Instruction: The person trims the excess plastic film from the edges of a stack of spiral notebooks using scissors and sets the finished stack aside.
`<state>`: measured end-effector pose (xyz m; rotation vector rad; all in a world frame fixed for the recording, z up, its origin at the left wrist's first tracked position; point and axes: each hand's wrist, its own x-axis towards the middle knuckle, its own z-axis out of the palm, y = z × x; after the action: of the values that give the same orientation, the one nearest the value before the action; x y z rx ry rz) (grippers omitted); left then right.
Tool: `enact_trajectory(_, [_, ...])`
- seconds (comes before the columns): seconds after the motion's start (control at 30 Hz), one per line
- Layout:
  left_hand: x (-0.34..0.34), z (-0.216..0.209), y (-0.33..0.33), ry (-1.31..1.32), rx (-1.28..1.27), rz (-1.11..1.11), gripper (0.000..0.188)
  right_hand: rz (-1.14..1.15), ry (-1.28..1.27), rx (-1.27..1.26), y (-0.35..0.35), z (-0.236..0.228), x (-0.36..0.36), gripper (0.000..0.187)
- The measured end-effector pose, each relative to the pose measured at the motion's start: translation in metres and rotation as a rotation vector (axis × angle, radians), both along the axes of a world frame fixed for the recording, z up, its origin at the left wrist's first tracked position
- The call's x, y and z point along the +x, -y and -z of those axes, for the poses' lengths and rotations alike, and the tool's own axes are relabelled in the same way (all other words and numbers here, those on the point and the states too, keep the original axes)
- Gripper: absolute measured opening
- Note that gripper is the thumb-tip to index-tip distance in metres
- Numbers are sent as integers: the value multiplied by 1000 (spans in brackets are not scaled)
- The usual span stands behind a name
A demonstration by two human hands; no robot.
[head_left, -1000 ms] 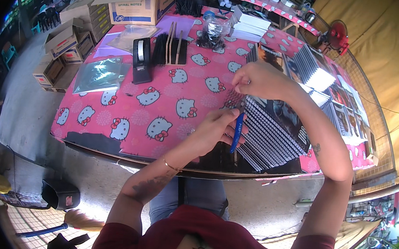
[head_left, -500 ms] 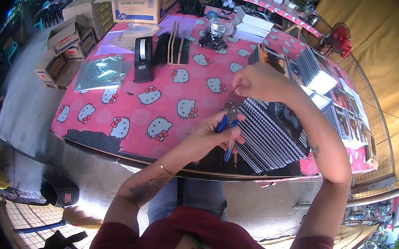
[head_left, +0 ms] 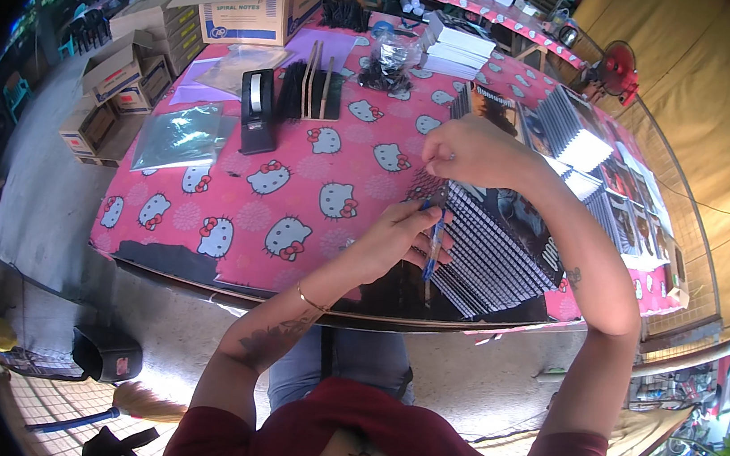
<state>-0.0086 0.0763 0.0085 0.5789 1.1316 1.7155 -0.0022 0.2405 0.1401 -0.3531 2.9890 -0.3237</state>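
Observation:
My left hand (head_left: 410, 231) is wrapped round a pair of blue-handled pliers (head_left: 432, 246), handles close together and jaws pointing away from me. Just beyond the jaws, my right hand (head_left: 481, 154) is closed in a pinch above the coil ends of a fanned stack of spiral notebooks (head_left: 498, 259). Whatever sits between those fingertips is too small to make out. The stack lies at the table's near edge, dark covers to the right and rows of coils facing left. My right forearm passes over other notebooks.
On the pink patterned table (head_left: 291, 202) stand a black tape dispenser (head_left: 258, 117), clear plastic sleeves (head_left: 179, 139), a bag of black coils (head_left: 387, 67) and an open carton (head_left: 250, 10). More spiral notebooks (head_left: 565, 129) lie at right. A red fan (head_left: 619, 72) stands beyond them.
The pliers' handles have come together, and the pliers have turned in my left hand, which shifted slightly right. My right hand keeps its pinch in nearly the same place.

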Motion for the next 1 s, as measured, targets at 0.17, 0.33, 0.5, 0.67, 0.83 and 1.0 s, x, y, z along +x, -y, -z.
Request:
enact_trajectory(0.17, [1,0,-1,-70,16,1,41,32,7,-14,5,-2,0,16])
enact_trajectory(0.33, [14,4,8,-77,21,-45,43,25,-73,-4,-4,7,2,18])
enact_trajectory(0.5, [19,23,18,-170,38,-77,50,13,-266,33,3,13,-3,21])
enact_trajectory(0.67, [11,11,10,-89,-38,-88,56,86,23,323,20,8,-5,27])
enact_trajectory(0.83, [7,12,1,-125,-42,-101,54,85,23,292,13,13,-7,28])
enact_trajectory(1.0, [6,15,-4,-167,-64,-127,51,64,-30,252,8,15,-7,27])
